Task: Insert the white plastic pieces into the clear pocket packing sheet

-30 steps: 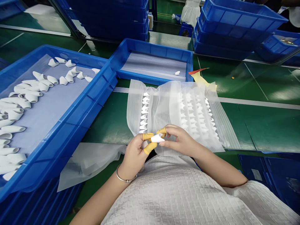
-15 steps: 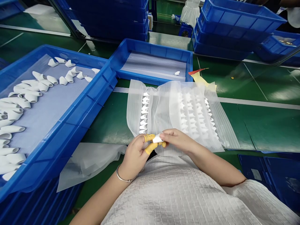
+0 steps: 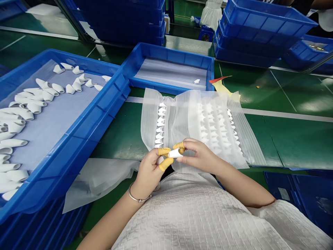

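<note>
Between both hands, just over the table's front edge, is a small white hollow piece (image 3: 174,153) with a slanted end. The yellow-covered fingertips of my left hand (image 3: 153,165) pinch its left end. At its right end, my right hand (image 3: 196,154) has fingers around the piece, one of them yellow-tipped. Behind the hands, a translucent foam sheet (image 3: 179,114) lies in folds on the green table. One row of white pieces (image 3: 160,128) shows uncovered at its left, and several more rows show through it at the right.
At left, a large blue tray (image 3: 85,130) holds many loose white pieces (image 3: 33,99). Another blue tray (image 3: 170,52) behind has one piece (image 3: 196,81). Stacked blue crates (image 3: 255,31) stand at the back. Yellow paper (image 3: 225,89) lies by the sheet. Loose film (image 3: 101,180) hangs off the front edge.
The fingers of my right hand have shifted around the right end of the white piece, so its slanted opening now shows. My left hand keeps its pinch and has barely moved.
</note>
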Demonstrator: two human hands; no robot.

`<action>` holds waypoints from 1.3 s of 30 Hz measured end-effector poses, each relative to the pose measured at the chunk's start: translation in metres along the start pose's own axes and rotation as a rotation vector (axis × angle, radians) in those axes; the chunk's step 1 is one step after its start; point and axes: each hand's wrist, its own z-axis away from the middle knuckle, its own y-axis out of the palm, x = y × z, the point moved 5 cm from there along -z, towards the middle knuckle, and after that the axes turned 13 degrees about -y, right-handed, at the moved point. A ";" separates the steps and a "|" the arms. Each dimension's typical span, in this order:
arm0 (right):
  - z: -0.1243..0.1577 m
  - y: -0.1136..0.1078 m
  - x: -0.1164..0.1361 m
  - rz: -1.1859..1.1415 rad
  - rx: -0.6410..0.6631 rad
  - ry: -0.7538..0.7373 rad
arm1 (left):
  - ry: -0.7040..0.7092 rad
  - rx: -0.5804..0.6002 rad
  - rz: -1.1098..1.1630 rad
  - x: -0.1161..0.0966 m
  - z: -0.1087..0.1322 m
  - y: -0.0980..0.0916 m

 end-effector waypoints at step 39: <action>0.000 -0.008 0.007 0.063 -0.035 -0.157 | 0.009 -0.032 0.012 0.004 0.001 -0.002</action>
